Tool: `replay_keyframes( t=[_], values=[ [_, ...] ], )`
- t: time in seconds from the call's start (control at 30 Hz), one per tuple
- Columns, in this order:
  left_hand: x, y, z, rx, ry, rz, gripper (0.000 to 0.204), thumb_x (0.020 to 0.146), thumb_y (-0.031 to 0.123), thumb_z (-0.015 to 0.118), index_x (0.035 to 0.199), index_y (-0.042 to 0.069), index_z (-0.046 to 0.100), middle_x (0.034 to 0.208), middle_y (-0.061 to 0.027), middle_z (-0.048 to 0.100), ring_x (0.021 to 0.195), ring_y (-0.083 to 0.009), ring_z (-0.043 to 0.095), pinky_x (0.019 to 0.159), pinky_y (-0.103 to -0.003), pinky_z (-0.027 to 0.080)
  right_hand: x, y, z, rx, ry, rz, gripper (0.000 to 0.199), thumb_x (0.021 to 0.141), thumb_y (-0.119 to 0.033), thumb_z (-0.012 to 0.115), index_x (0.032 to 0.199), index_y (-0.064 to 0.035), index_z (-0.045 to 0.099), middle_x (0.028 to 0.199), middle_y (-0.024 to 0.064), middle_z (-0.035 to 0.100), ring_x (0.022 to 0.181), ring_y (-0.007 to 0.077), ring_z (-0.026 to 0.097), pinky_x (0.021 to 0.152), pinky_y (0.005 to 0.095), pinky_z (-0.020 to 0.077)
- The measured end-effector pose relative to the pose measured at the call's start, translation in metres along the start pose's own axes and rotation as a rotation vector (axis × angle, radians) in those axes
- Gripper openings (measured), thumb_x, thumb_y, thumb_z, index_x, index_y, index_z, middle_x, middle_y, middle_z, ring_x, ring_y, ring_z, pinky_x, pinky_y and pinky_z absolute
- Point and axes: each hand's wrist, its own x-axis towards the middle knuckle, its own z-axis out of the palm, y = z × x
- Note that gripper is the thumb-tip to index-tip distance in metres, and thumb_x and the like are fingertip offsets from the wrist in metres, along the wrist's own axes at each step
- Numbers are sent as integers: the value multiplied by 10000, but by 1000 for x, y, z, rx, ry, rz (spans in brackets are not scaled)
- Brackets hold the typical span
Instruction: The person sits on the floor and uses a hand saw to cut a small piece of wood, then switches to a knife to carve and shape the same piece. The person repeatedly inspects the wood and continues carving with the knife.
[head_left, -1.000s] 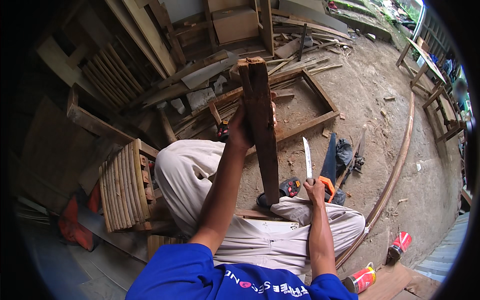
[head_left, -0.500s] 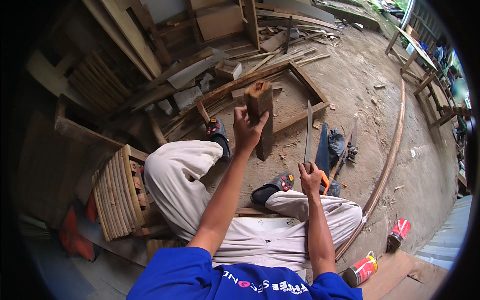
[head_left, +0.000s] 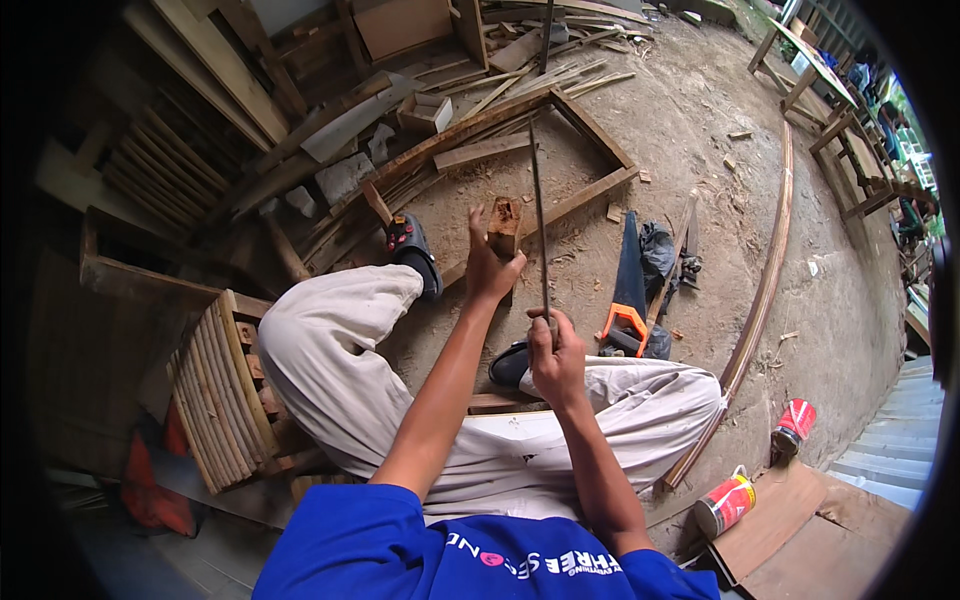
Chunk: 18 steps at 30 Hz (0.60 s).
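Observation:
My left hand [head_left: 490,270] is closed around a short, thick block of dark wood [head_left: 505,222]. The block's rough, broken end faces up toward me, and its lower part is mostly hidden by the hand. In my right hand [head_left: 557,365] is the handle of a machete [head_left: 540,215], held in a closed fist. Its long blade points away from me and appears thin, nearly edge-on. The blade stands just right of the block; whether they touch I cannot tell. Both hands are above the ground between my bent legs.
A handsaw with an orange handle [head_left: 627,322] lies right of my right hand, beside a black plastic bag [head_left: 657,252]. Ahead lies a wooden frame [head_left: 598,187]. A long pole [head_left: 770,280] curves along the right. Two red cans [head_left: 725,503] stand at lower right, slatted wood [head_left: 215,400] at left.
The machete has swung left beside the block, its blade turning from broadside to nearly edge-on. The block has come lower, its broken end tipping toward me. The view has shifted slightly.

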Motion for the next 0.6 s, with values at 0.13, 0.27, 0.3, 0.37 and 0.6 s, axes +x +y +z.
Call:
replay_keyframes(
  t=[0.13,0.27,0.3,0.37,0.6],
  values=[
    [0,5,-2,-189,-188,-134,883,694,139,838,1440,69,372,1419,-216,467,1288,-415,486,1044,-451,432,6,-8,12,-72,37,7,337,1043,-310,541,1060,13,633,655,17,554,564,85,494,507,277,385],
    [-4,2,3,104,-45,194,906,637,226,933,1389,89,446,1324,-151,535,1208,-405,503,1024,-509,415,7,-8,13,-61,44,62,347,1045,-318,537,1043,16,629,632,15,542,554,74,478,496,272,368],
    [-4,-1,4,126,-49,207,924,621,241,941,1386,85,446,1314,-150,536,1208,-402,492,1021,-515,410,6,-6,13,-64,38,79,349,1045,-320,536,1036,17,628,626,12,537,553,72,475,493,271,364],
    [-4,-7,5,148,-84,210,960,590,271,956,1380,76,447,1294,-149,538,1209,-398,472,1016,-526,402,5,-2,12,-68,31,103,352,1045,-321,536,1024,18,626,616,7,530,546,69,468,486,270,358],
    [-4,-2,-19,153,-350,118,999,675,202,886,1505,65,347,1471,-171,430,1349,-360,411,1073,-471,401,8,17,14,-75,19,85,345,1045,-318,541,996,14,622,609,-3,520,524,71,455,475,271,352]
  ],
)
